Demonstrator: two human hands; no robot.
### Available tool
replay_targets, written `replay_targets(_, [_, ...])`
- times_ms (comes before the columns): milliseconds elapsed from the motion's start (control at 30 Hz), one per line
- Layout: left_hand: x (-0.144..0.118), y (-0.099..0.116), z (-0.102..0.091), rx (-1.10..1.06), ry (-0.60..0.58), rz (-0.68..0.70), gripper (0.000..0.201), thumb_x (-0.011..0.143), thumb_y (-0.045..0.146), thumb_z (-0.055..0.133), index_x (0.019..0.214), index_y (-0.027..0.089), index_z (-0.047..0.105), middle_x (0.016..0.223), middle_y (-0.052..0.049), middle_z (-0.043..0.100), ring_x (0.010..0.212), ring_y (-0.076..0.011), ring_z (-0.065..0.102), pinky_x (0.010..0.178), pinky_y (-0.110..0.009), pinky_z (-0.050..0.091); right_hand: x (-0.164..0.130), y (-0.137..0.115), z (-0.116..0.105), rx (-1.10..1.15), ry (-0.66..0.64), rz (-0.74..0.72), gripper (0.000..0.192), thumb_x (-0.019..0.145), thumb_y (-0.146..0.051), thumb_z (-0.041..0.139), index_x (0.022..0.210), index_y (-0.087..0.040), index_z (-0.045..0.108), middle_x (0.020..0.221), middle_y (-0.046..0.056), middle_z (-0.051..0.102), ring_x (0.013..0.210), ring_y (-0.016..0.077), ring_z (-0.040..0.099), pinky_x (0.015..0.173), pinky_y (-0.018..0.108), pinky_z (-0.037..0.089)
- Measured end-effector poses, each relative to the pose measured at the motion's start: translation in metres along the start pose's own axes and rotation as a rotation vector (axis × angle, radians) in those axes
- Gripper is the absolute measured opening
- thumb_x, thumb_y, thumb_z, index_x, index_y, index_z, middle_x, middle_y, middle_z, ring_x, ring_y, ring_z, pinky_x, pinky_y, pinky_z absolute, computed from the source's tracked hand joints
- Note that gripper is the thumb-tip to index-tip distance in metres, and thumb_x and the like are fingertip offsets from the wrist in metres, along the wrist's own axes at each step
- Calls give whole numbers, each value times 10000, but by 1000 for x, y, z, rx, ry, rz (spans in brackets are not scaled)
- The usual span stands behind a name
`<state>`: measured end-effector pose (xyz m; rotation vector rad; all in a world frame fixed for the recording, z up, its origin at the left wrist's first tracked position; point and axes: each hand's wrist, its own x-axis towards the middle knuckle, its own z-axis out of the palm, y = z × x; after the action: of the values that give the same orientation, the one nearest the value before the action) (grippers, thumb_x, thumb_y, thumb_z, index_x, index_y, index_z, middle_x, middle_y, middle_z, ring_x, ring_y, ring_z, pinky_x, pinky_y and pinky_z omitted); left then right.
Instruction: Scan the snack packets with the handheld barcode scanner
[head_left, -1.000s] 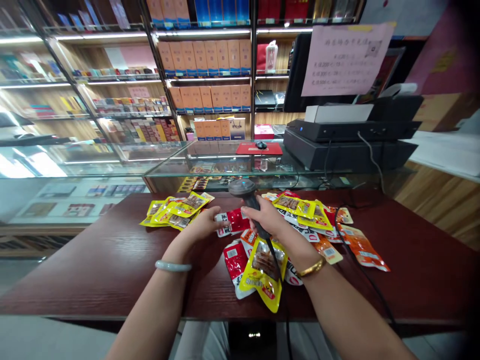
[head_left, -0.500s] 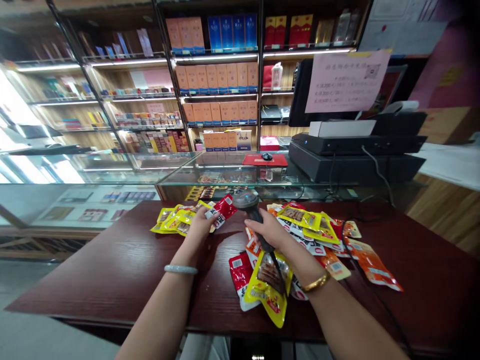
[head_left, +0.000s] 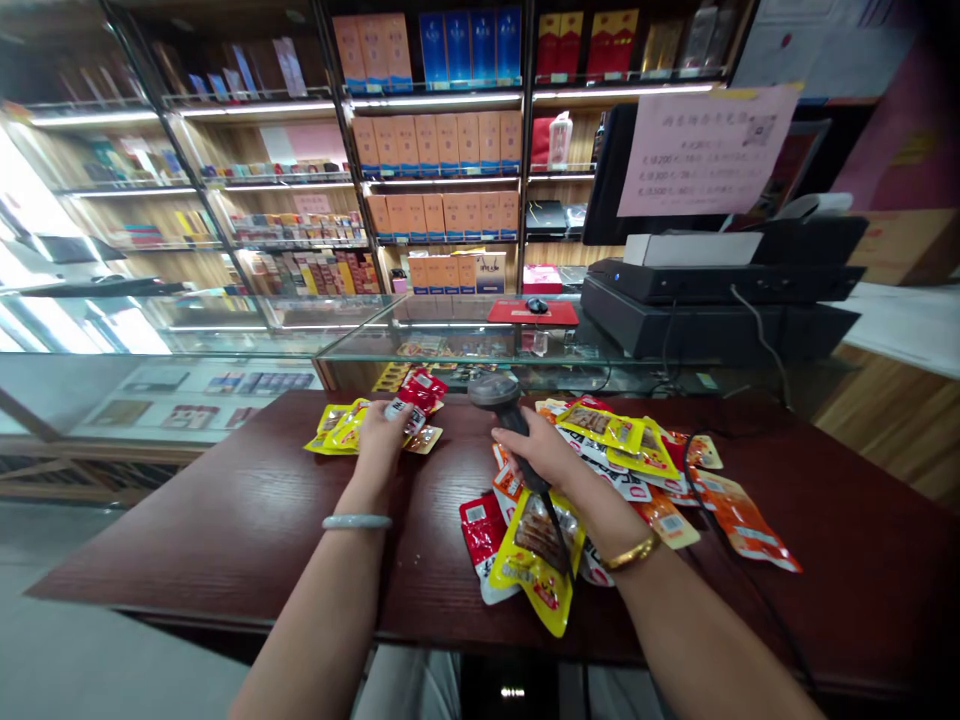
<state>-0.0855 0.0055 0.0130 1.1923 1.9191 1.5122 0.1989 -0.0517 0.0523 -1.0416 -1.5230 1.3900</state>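
Observation:
My left hand (head_left: 382,432) is closed on a red and white snack packet (head_left: 421,393), just over the small pile of yellow snack packets (head_left: 330,430) on the left of the table. In my right hand (head_left: 541,450) is a dark barcode scanner (head_left: 496,392), its head pointing up and to the left. The scanner's cable runs down over a yellow snack packet (head_left: 536,545) near the front edge. Beside and beyond my right hand lies a larger heap of yellow, red, white and orange snack packets (head_left: 637,445).
The dark wooden table (head_left: 247,510) meets a glass display counter (head_left: 360,340). On that counter stand a monitor (head_left: 611,180), black till equipment (head_left: 720,310) and a mouse (head_left: 536,306) on a red mat. A black cable (head_left: 750,580) crosses the table's right side. Stocked shelves line the back.
My left hand has moved left with the red and white packet, away from the scanner and over the left pile. My right hand keeps the scanner in nearly the same place.

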Motion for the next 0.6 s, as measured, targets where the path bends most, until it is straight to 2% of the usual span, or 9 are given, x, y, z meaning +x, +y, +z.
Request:
replay_targets(100, [-1, 6, -16, 208, 205, 36, 291, 782, 340, 724, 1027, 215, 632, 1039, -107, 710, 1037, -319, 672, 956, -472, 520, 0, -1, -1, -2, 1, -20, 314, 854, -394, 728, 1056, -224, 558, 483, -98, 560, 384, 134, 502, 425, 240, 441])
replay_targets(200, [-14, 18, -18, 358, 447, 225, 435, 809, 253, 691, 1234, 194, 617, 1399, -191, 606, 1373, -388, 499, 1155, -582, 378, 0, -3, -2, 7, -3, -24, 307, 858, -371, 721, 1070, -220, 559, 482, -98, 560, 388, 139, 508, 428, 243, 445])
replay_targets(267, [-24, 27, -12, 365, 422, 346, 438, 831, 280, 683, 1255, 188, 625, 1430, -192, 588, 1392, -386, 478, 1173, -576, 364, -1, -4, -2, 15, 6, -22, 307, 862, -362, 725, 1079, -220, 561, 490, -98, 558, 401, 142, 522, 435, 244, 451])
replay_targets(300, [-30, 30, -7, 338, 275, 382, 383, 837, 323, 689, 1194, 191, 658, 1344, -173, 642, 1314, -369, 542, 1133, -539, 415, -1, -5, -2, 18, 8, -18, 304, 864, -363, 728, 1074, -221, 562, 494, -96, 558, 406, 142, 526, 438, 243, 453])
replay_targets(333, [-35, 32, -2, 309, 40, 398, 330, 824, 377, 714, 1100, 197, 692, 1207, -144, 700, 1191, -344, 613, 1058, -486, 476, -2, -5, -2, 19, 11, -12, 298, 867, -367, 731, 1067, -222, 564, 497, -94, 559, 409, 142, 528, 440, 243, 454])
replay_targets(433, [-47, 33, 11, 310, -852, 324, 357, 675, 495, 848, 872, 216, 747, 856, -53, 742, 833, -261, 672, 776, -346, 531, -1, -4, -4, 17, 12, -6, 289, 871, -378, 735, 1044, -225, 561, 499, -89, 565, 402, 140, 523, 436, 244, 454])
replay_targets(467, [-50, 32, 14, 341, -1069, 287, 376, 632, 506, 877, 845, 218, 765, 807, -39, 743, 778, -243, 664, 723, -319, 514, 0, -3, -4, 15, 16, -13, 290, 870, -377, 736, 1046, -225, 561, 496, -89, 564, 401, 141, 522, 433, 243, 451])
replay_targets(533, [-57, 31, 15, 404, -1290, 240, 371, 609, 511, 891, 818, 220, 795, 748, -22, 737, 711, -216, 643, 664, -288, 476, 2, -2, -5, 9, 23, -31, 299, 870, -374, 740, 1060, -224, 564, 493, -91, 559, 402, 144, 528, 429, 242, 449])
replay_targets(600, [-62, 33, 15, 427, -1331, 240, 337, 617, 507, 882, 772, 218, 802, 703, -14, 715, 669, -200, 615, 631, -277, 445, 2, -1, -6, 0, 28, -37, 304, 872, -374, 745, 1069, -223, 570, 498, -90, 559, 406, 147, 536, 430, 242, 451])
